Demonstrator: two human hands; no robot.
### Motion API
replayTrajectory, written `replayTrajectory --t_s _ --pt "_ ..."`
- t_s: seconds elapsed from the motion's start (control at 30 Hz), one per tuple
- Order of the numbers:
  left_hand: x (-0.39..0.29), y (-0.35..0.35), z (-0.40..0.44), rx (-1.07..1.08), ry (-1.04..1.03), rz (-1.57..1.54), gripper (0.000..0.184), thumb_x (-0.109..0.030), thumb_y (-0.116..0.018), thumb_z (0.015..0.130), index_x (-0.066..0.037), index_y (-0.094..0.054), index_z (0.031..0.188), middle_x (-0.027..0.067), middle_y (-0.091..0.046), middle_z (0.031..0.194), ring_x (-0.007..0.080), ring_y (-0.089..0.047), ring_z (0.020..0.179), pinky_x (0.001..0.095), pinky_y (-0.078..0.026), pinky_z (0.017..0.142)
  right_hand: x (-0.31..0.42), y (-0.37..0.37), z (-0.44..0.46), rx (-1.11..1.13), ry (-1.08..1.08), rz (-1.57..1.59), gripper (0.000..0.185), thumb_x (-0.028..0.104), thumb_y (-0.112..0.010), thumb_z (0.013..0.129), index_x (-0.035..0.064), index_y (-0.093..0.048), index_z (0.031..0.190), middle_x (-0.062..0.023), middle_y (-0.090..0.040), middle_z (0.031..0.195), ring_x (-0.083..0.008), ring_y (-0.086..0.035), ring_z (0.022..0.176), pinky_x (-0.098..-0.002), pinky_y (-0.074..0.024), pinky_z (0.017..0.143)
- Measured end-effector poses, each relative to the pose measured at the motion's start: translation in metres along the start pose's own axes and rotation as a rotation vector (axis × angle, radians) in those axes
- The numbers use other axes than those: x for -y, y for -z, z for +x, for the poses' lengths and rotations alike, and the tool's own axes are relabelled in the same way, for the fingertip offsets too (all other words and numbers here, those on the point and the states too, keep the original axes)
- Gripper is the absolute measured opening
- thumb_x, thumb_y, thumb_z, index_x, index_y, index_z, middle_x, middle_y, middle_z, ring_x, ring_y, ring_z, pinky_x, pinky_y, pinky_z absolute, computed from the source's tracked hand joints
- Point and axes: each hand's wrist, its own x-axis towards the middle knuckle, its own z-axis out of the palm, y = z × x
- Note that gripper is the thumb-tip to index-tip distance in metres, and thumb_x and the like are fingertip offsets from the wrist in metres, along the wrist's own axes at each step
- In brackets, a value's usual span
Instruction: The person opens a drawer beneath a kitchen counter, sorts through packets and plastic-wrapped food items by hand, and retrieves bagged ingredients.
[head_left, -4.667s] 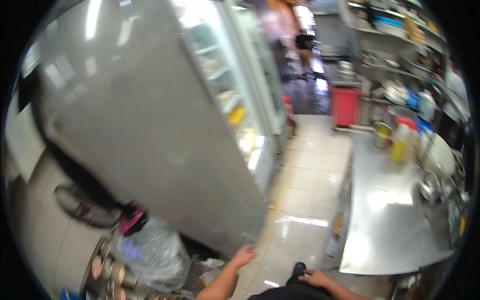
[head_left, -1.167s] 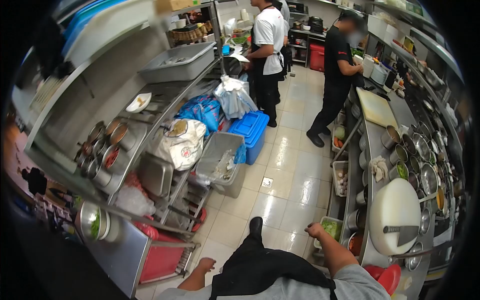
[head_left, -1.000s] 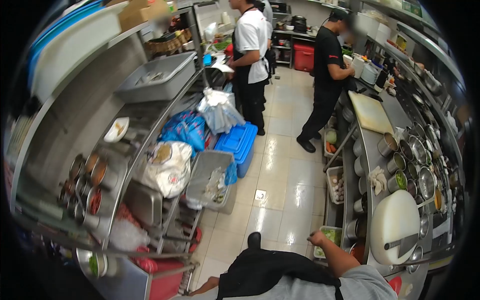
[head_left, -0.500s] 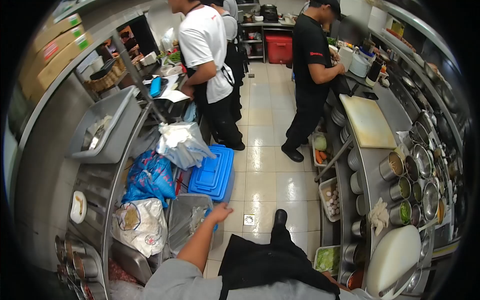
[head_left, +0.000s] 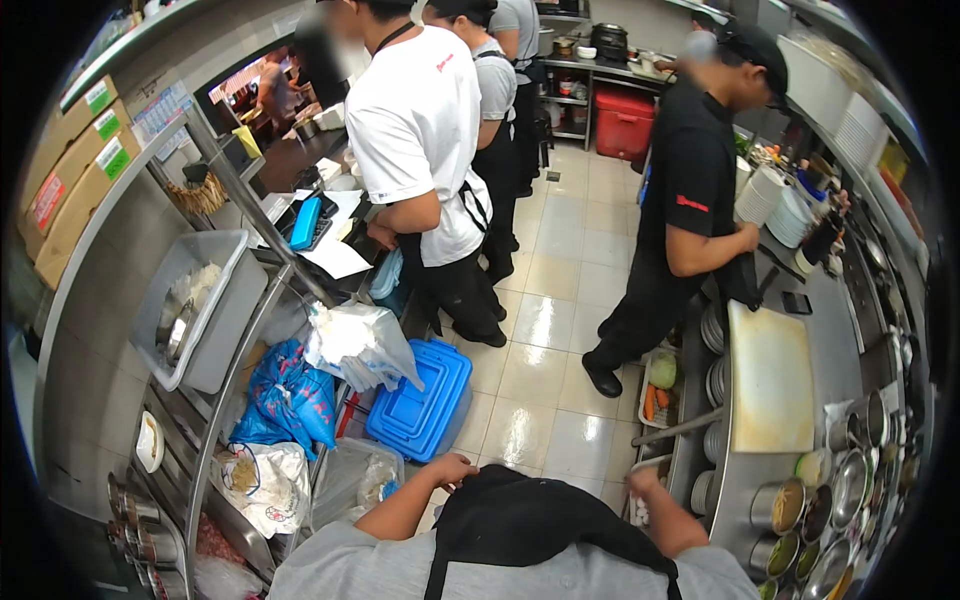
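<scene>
My left hand (head_left: 453, 470) hangs in front of my black apron (head_left: 550, 515), near the blue lidded bin (head_left: 420, 400); its fingers curl in, and whether they hold anything is too small to tell. On the other side, my right hand (head_left: 645, 482) is low beside the lower shelf of the right counter, over the tray of eggs (head_left: 640, 512). Its fingers point away from me and are mostly hidden. A grey tub (head_left: 200, 310) and a blue patterned bag (head_left: 285, 400) lie on the left rack.
A co-worker in black (head_left: 690, 210) stands at the right counter by a cutting board (head_left: 770, 380). Another in a white shirt (head_left: 415, 130) stands at the left counter, with others behind. Tiled floor (head_left: 530, 375) runs between them. Metal pots (head_left: 778, 507) line the right counter.
The view has moved forward along the aisle, so both co-workers appear nearer. My left hand has drawn in toward my apron, and my right hand has come into clearer view.
</scene>
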Motion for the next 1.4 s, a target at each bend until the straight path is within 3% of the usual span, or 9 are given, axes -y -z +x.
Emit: replayTrajectory --t_s 0.1,0.2,0.4,0.47,0.6,0.87,0.93,1.27,1.4 --pt "0.020 0.021 0.059 -0.090 -0.117 0.218 0.065 -0.040 -0.064 0.080 0.005 -0.051 0.126 0.0211 -0.060 0.117 0.0316 -0.060 0.106 0.0366 -0.049 0.088 0.011 0.095 0.087 -0.128 0.102 -0.113 0.030 0.030 -0.052 0.089 0.0035 -0.066 0.087 -0.0083 -0.067 0.070 -0.0191 -0.065 0.059 -0.0321 -0.0525 0.058" --pt "-0.009 0.059 0.079 -0.160 -0.171 0.149 0.064 -0.040 -0.063 0.080 0.006 -0.053 0.123 0.0238 -0.054 0.126 0.0339 -0.055 0.115 0.0336 -0.042 0.097 0.105 0.220 0.131 -0.018 -0.214 0.196 0.040 0.035 -0.058 0.083 0.0004 -0.066 0.103 -0.0170 -0.067 0.097 -0.0250 -0.066 0.086 -0.0346 -0.0522 0.075" --pt "-0.108 0.155 0.154 -0.113 0.124 -0.395 0.072 -0.030 -0.068 0.079 0.005 -0.037 0.134 0.0209 -0.060 0.115 0.0301 -0.061 0.100 0.0358 -0.047 0.090 0.179 0.330 0.264 -0.089 0.066 -0.040 0.048 0.039 -0.058 0.078 -0.0010 -0.067 0.102 -0.0224 -0.062 0.110 -0.0348 -0.058 0.106 -0.0392 -0.0454 0.092" --pt "-0.159 0.198 0.191 -0.351 -0.292 0.175 0.073 -0.028 -0.068 0.080 0.003 -0.035 0.136 0.0204 -0.056 0.122 0.0285 -0.060 0.101 0.0364 -0.047 0.089 0.198 0.376 0.312 0.173 0.090 -0.225 0.049 0.039 -0.059 0.078 -0.0017 -0.065 0.105 -0.0223 -0.062 0.110 -0.0347 -0.057 0.107 -0.0395 -0.0442 0.094" --pt "-0.306 0.270 0.185 -0.380 -0.771 -0.164 0.074 -0.025 -0.069 0.079 0.001 -0.033 0.138 0.0232 -0.051 0.126 0.0294 -0.056 0.109 0.0376 -0.046 0.089 0.227 0.462 0.391 0.044 0.058 -0.121 0.053 0.036 -0.065 0.074 -0.0043 -0.062 0.108 -0.0235 -0.061 0.111 -0.0352 -0.057 0.106 -0.0396 -0.0456 0.092" --pt "-0.424 0.332 0.197 -0.603 -0.727 -0.340 0.089 -0.012 -0.068 0.079 -0.004 -0.009 0.146 0.0227 -0.028 0.143 0.0320 -0.046 0.118 0.0417 -0.045 0.092 0.288 0.625 0.553 -0.276 0.128 -0.137 0.056 0.029 -0.062 0.073 -0.0057 -0.054 0.117 -0.0237 -0.059 0.115 -0.0357 -0.057 0.107 -0.0374 -0.0464 0.091" --pt "-0.428 0.338 0.209 -0.592 -0.692 -0.444 0.087 -0.010 -0.067 0.080 -0.004 -0.010 0.145 0.0216 -0.030 0.142 0.0302 -0.047 0.117 0.0406 -0.043 0.094 0.320 0.682 0.563 -0.053 0.230 -0.273 0.050 0.032 -0.060 0.075 -0.0037 -0.060 0.110 -0.0233 -0.060 0.112 -0.0361 -0.057 0.107 -0.0377 -0.0461 0.092" --pt "-0.499 0.399 0.243 -0.350 -0.768 -0.923 0.066 -0.030 -0.049 0.096 -0.010 -0.014 0.148 0.0173 -0.041 0.139 0.0258 -0.042 0.127 0.0364 -0.033 0.102 0.347 0.765 0.666 -0.006 0.823 -0.362 0.045 0.025 -0.057 0.078 0.0015 -0.055 0.117 -0.0230 -0.058 0.117 -0.0360 -0.057 0.107 -0.0447 -0.0446 0.092" --pt "-0.532 0.419 0.269 -0.648 -0.728 -0.955 0.075 -0.021 -0.051 0.094 -0.012 0.000 0.149 0.0146 -0.015 0.152 0.0264 -0.030 0.135 0.0387 -0.027 0.107 0.319 0.740 0.776 -0.023 0.941 -0.441 0.044 0.034 -0.047 0.087 0.0041 -0.056 0.118 -0.0221 -0.056 0.121 -0.0338 -0.056 0.109 -0.0426 -0.0432 0.094"
